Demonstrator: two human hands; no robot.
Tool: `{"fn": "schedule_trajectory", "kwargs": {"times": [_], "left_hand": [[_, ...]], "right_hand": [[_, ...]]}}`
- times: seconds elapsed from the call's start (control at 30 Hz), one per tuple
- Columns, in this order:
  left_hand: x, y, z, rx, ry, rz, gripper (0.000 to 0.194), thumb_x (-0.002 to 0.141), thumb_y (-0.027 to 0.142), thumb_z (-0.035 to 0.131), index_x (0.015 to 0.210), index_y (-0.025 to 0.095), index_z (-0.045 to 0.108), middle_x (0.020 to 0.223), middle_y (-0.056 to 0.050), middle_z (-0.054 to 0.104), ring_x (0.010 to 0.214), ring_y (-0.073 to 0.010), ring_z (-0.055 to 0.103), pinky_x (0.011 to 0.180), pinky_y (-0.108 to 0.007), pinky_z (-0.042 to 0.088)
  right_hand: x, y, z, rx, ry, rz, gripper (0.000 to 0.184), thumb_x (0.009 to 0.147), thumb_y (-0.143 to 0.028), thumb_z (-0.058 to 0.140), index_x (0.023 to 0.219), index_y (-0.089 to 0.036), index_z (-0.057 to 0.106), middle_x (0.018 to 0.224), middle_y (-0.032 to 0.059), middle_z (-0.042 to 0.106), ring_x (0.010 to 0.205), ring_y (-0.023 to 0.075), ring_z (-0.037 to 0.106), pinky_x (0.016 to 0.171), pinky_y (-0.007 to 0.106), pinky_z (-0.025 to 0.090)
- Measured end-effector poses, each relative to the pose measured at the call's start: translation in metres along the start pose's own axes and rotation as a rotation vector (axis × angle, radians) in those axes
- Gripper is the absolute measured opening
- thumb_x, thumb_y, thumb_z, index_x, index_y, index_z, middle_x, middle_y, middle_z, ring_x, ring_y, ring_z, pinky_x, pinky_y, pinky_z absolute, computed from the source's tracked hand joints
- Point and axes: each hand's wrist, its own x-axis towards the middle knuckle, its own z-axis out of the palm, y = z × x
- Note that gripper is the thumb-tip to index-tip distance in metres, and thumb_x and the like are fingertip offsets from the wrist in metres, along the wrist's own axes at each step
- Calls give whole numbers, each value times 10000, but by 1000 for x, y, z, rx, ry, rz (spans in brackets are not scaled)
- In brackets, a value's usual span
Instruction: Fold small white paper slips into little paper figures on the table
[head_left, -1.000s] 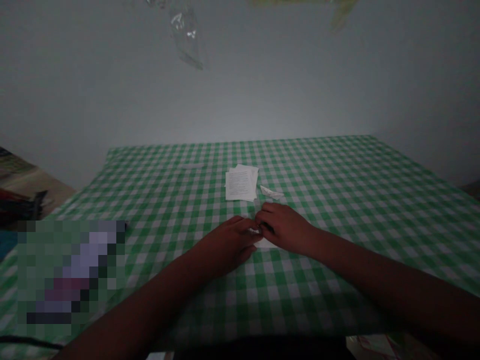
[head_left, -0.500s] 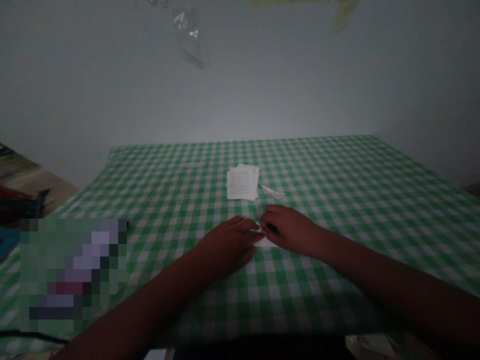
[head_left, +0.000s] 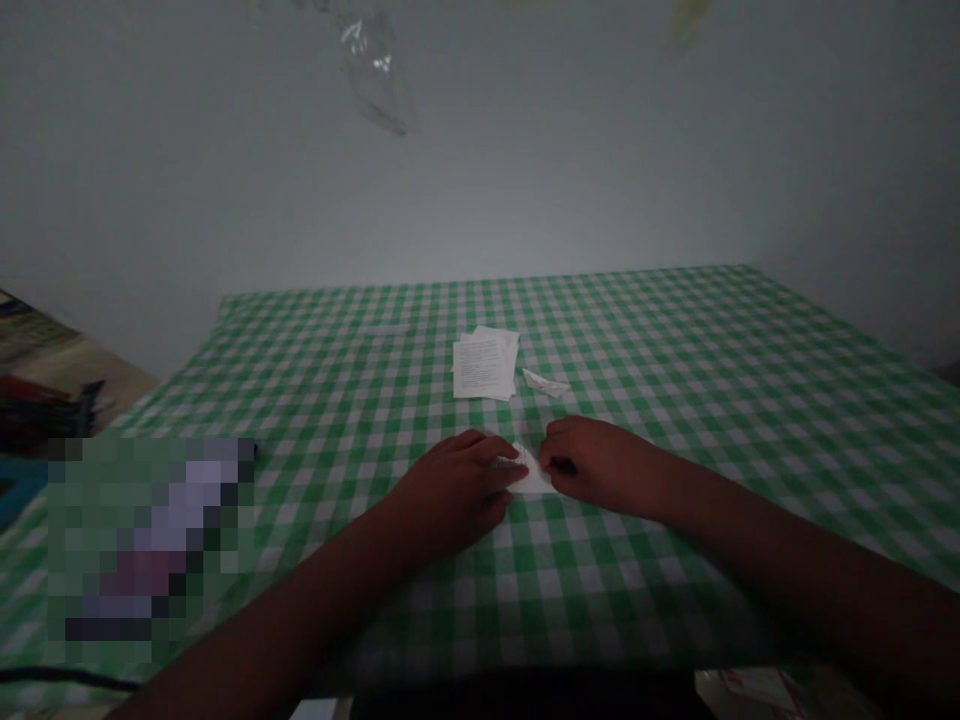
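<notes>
A small white piece of paper (head_left: 534, 478), folded to a peak at its far side, lies on the checked cloth between my hands. My left hand (head_left: 469, 490) holds it down from the left, thumb and fingers closed over its left part and hiding it. At the paper's right edge is my right hand (head_left: 589, 460), its fingers curled and the thumb and forefinger pinched together there. Just beyond sits a loose stack of printed paper sheets (head_left: 481, 368). A narrow folded paper piece (head_left: 546, 382) lies to the right of that stack.
A green and white checked cloth (head_left: 675, 350) covers the table, which meets a pale wall (head_left: 525, 180). On the left lies a long pixel-blurred object (head_left: 180, 520), with a black cable (head_left: 67, 678) near it. Clear plastic (head_left: 377, 75) hangs on the wall.
My right hand has shifted to the right, away from my left fingers, and more of the folded paper shows between them. My left hand stays in place.
</notes>
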Motion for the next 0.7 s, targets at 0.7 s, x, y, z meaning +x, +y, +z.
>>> {"fn": "schedule_trajectory", "kwargs": {"times": [0.7], "left_hand": [[2, 5, -1, 83, -40, 11, 383, 906, 227, 565, 1288, 242, 576, 1271, -30, 600, 1168, -250, 502, 1017, -424, 420]], "right_hand": [[6, -3, 12, -150, 84, -19, 106, 865, -184, 542, 819, -162, 635, 817, 42, 624, 769, 169, 573, 694, 290, 403]]}}
